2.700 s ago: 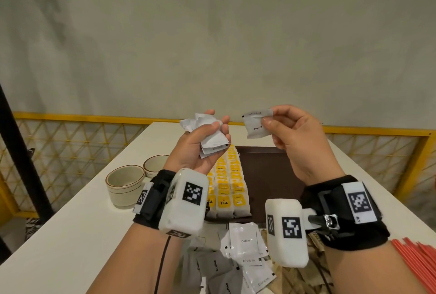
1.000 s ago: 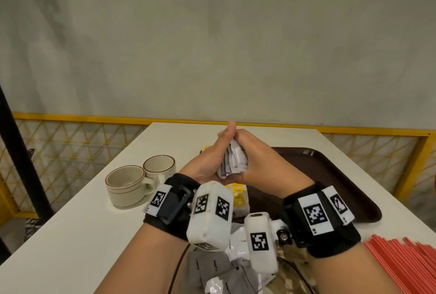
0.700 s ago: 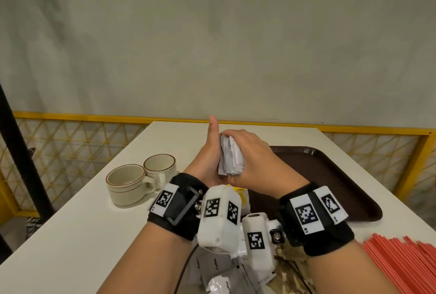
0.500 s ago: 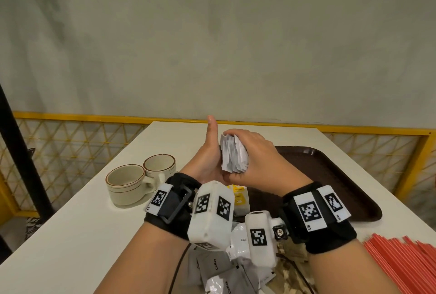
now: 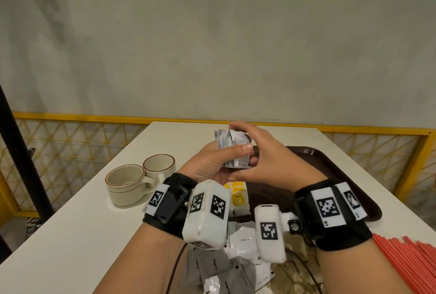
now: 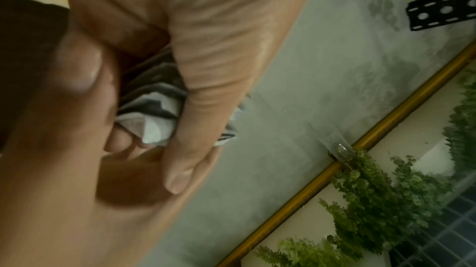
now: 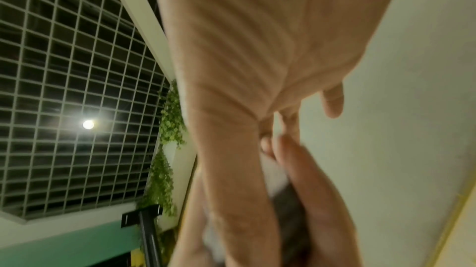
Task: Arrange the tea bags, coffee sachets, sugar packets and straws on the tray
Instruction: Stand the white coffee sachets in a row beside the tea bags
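Note:
My left hand (image 5: 240, 153) grips a stack of white coffee sachets (image 5: 227, 140) upright above the near left part of the brown tray (image 5: 342, 175), with the thumb laid across its front. My right hand (image 5: 264, 152) lies against the stack's right side, fingers fairly straight, the index fingertip over its top edge. In the left wrist view the sachets (image 6: 152, 116) sit wedged between both hands. Yellow-labelled tea bags (image 5: 238, 197) lie in a row on the tray's left side, mostly hidden by my wrists. Loose coffee sachets (image 5: 243, 244) lie on the table below my wrists.
Two cream cups (image 5: 127, 185) stand on the white table left of the tray. Red straws (image 5: 412, 258) lie at the near right. Brown packets (image 5: 295, 270) sit beside the loose sachets. A yellow railing (image 5: 70, 116) runs behind the table.
My left thumb, raised before, now clamps across the stack. My right hand has let go of its grip and now lies straight-fingered against the stack.

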`<action>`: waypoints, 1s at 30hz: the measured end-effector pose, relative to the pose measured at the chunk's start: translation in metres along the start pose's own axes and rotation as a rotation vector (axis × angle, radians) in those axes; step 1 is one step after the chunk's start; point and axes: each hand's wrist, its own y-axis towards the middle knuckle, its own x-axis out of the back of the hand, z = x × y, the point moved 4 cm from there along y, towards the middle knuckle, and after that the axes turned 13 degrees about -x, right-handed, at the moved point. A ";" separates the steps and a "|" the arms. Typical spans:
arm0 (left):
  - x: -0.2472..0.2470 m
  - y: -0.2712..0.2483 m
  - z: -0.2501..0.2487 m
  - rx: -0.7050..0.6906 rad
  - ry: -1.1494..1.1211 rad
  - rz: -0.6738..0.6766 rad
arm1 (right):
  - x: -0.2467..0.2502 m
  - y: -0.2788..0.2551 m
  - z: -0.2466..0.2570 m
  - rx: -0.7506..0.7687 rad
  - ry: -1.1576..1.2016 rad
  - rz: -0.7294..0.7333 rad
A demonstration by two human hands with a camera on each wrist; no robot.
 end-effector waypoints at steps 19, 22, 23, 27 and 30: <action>0.011 0.002 -0.005 0.032 0.118 0.100 | 0.017 -0.002 -0.007 -0.129 0.173 -0.010; 0.013 0.003 -0.004 0.031 0.133 0.056 | 0.013 -0.003 -0.009 -0.197 0.229 0.057; 0.014 0.004 -0.003 0.027 0.130 0.041 | 0.013 -0.003 -0.009 -0.208 0.239 0.068; 0.015 0.003 -0.005 0.011 0.105 -0.038 | 0.013 -0.002 -0.008 -0.213 0.335 0.062; 0.017 0.004 -0.010 -0.012 0.013 -0.146 | 0.015 -0.003 -0.006 -0.219 0.599 0.053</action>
